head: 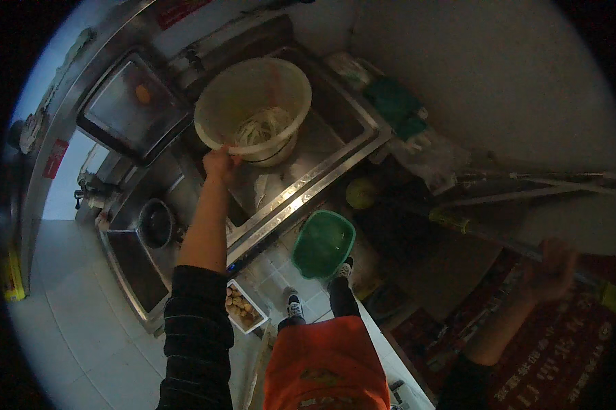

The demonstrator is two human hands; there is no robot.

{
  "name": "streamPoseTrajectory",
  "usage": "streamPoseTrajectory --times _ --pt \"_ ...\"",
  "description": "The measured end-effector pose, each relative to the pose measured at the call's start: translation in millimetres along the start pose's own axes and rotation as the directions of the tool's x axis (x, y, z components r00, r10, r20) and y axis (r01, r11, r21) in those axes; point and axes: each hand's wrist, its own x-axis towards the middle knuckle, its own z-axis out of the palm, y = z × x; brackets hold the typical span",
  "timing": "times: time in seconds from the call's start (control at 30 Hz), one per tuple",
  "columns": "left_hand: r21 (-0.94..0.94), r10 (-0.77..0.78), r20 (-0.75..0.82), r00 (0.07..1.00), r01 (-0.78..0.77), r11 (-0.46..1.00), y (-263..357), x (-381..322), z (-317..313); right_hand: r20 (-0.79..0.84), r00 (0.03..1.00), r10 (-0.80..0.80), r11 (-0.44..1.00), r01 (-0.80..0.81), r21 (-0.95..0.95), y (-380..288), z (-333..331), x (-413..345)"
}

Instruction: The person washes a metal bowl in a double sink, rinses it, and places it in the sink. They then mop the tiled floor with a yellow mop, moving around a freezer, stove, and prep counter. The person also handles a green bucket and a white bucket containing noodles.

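My left hand [219,163] grips the near rim of a large pale yellow plastic bucket [285,146]. The bucket tilts towards me in a stainless steel sink [333,146]. Pale, thin strands [261,125] lie at its bottom, too dim to identify. Far off to the right, my right hand [554,271] is blurred, with its fingers curled. It overlaps a long pole [492,238] with yellow parts; whether it grips the pole is unclear. Below the sink's front edge, a green plastic tub [323,246] rests on the floor by my feet.
A dark round pot [156,223] sits in the left sink basin. A dark-rimmed metal tray [133,102] leans behind it, near a tap [95,197]. Green cloth or gloves [395,105] lie right of the sink. A white box of round brown produce [244,307] and red printed packaging [538,353] lie lower down.
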Motion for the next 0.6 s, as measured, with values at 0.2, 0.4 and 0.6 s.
streamPoseTrajectory --times 0.2,0.4,0.6 --pt "0.212 0.062 -0.031 0.998 -0.054 0.976 5 24 -13 0.550 0.834 0.042 0.944 -0.213 0.251 -17 -16 11" --pt "0.076 0.025 -0.018 1.000 -0.023 0.997 1 17 -17 0.269 0.918 -0.293 0.946 0.319 -0.057 -60 -19 6" --pt "0.162 0.059 0.185 0.981 -0.090 0.983 -15 -48 -34 0.688 0.725 -0.028 0.973 -0.137 0.185 -158 13 -9"
